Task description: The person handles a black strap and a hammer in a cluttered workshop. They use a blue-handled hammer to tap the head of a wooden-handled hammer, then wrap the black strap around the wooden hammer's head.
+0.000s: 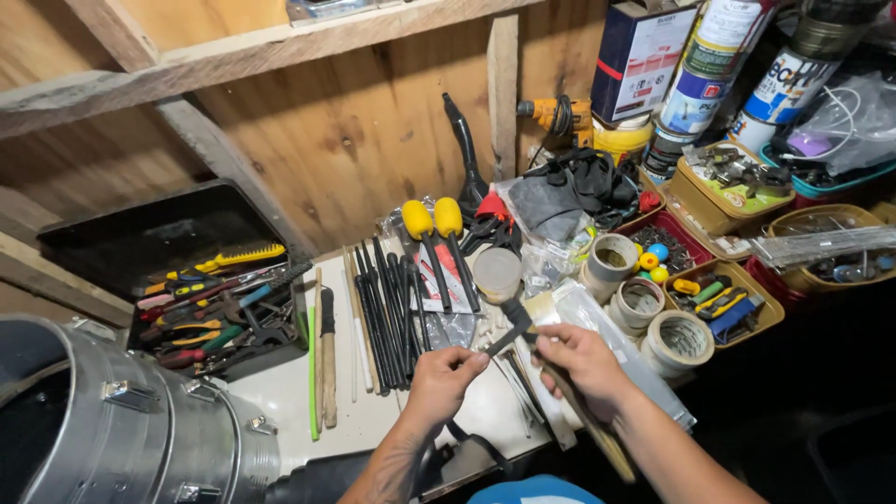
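left: tool tray [187,299], beside metal duct [121,429] | centre: row of files [387,308] on surface [280,392], behind hands | right of files: tape rolls [644,308] | far right: bins [737,299] | behind bins: cans [691,75] | above: shelf [233,56]

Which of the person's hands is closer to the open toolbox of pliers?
Left. The left hand lies just right of the toolbox, past the row of black rods; the right hand is farther right, holding a paintbrush.

The metal duct [121,429] runs off the left edge, and the paintbrush [560,373] handle is partly hidden by the right hand [583,359].
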